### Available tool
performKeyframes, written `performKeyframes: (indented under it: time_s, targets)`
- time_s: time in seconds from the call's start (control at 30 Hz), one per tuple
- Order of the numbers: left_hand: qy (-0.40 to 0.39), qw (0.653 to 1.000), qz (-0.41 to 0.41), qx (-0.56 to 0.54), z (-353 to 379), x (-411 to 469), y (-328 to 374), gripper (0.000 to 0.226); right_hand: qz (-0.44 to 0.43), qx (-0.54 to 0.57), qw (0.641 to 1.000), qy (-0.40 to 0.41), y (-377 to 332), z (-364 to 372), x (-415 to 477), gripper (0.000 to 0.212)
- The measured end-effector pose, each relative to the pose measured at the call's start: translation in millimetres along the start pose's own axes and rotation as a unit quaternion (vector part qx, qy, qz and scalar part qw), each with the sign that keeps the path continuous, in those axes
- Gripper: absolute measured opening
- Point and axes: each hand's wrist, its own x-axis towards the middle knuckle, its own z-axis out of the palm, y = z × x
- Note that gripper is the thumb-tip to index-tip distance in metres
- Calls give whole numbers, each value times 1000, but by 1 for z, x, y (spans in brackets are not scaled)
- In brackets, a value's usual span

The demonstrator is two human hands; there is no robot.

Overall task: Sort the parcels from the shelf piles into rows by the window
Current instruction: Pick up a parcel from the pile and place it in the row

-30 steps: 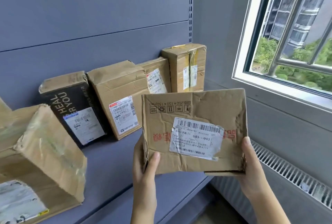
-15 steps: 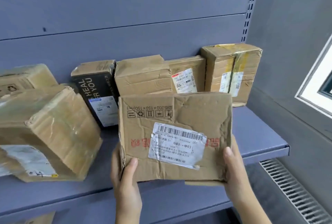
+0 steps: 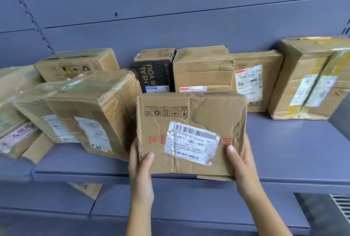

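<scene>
parcel (image 3: 191,133): crumpled cardboard, label facing camera, above shelf (image 3: 284,152) edge
left hand (image 3: 141,169): gripping parcel's left edge
right hand (image 3: 241,163): gripping its right edge

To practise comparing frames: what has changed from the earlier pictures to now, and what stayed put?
The crumpled parcel has moved left along the shelf, from the window end to in front of the black box; the window has left the view. The left hand and right hand grip it as before, and the standing row of boxes has not shifted.
</scene>
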Motion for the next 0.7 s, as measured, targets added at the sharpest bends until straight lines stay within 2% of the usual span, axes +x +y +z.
performKeyframes:
  time_s: [0.37, 0.47, 0.6, 0.7]
  targets:
    - [-50, 996, 6, 76, -17, 10, -15, 51, -15, -15, 1000, 14, 14, 6, 3, 51]
    - [-62, 991, 20, 118, -19, 11, -14, 48, -17, -52, 999, 5, 15, 7, 4, 47]
    - [-46, 993, 18, 107, -19, 20, -21, 39, 10, -112, 993, -40, 16, 11, 10, 40]
    - [-38, 992, 22, 117, -18, 26, -25, 39, 14, -121, 992, -35, 17, 14, 11, 40]
